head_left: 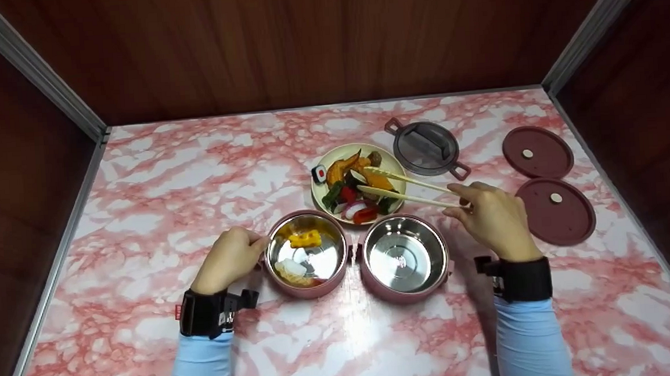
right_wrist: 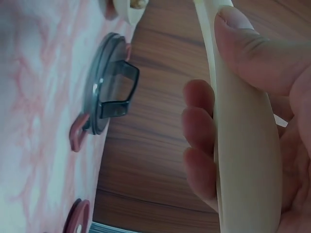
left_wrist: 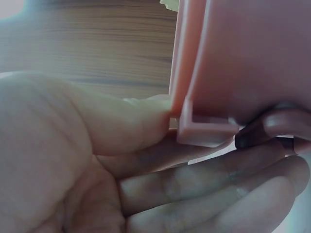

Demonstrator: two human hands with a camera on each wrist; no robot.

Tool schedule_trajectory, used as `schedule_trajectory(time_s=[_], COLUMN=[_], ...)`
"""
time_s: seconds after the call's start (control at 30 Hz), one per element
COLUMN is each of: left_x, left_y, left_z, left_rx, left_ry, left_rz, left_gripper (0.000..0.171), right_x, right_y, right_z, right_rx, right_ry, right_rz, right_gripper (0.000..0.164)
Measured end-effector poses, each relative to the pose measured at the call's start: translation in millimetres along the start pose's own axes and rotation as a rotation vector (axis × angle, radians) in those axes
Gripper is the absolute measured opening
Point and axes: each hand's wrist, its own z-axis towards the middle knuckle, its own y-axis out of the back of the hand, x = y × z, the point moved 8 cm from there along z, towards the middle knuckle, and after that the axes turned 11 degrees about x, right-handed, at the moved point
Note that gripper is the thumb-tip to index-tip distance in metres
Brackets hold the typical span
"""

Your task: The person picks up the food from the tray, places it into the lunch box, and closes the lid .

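Note:
My left hand (head_left: 231,258) grips the side of a pink pot (head_left: 313,292) at its handle, thumb at the rim and fingers beneath in the left wrist view. Inside the pot's steel bowl lie a yellow food piece (head_left: 305,239) and a pale, whitish piece (head_left: 292,271). Pale cream tongs (head_left: 414,198) are in my right hand (head_left: 495,220), thumb on one arm and fingers curled round the other side in the right wrist view. Their parted tips reach over a cream plate (head_left: 317,205) heaped with toy-like food, close to an orange piece (head_left: 377,181).
A second pink pot (head_left: 405,295) with a bare steel inside stands right of the first. Behind it lies a dark lid with a raised handle (head_left: 425,147). Two maroon lids (head_left: 543,166) with white knobs lie at the right. Wooden panels (head_left: 314,44) enclose the marbled table.

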Motion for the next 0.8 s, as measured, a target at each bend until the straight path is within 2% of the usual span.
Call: schedule_trajectory(time_s=[0.27,0.5,0.8], left_x=[0.1,2.0,-1.1], left_y=[-1.2,-1.2,-1.4], left_z=[0.0,-1.6,-0.9], left_rx=[0.005,0.01,0.008], left_ry=[0.006,0.016,0.021], left_rz=[-0.011,-0.024,-0.011], left_gripper=[0.036,0.034,0.037], right_x=[-3,2,9], right_y=[-10,-17,-9], right_z=[3,7,4], right_rx=[0.003,0.043,-0.073], right_ry=[-0.02,0.02,0.018], right_rz=[0.014,0.068,-0.031], right_gripper=[0.048,0.048,0.038])
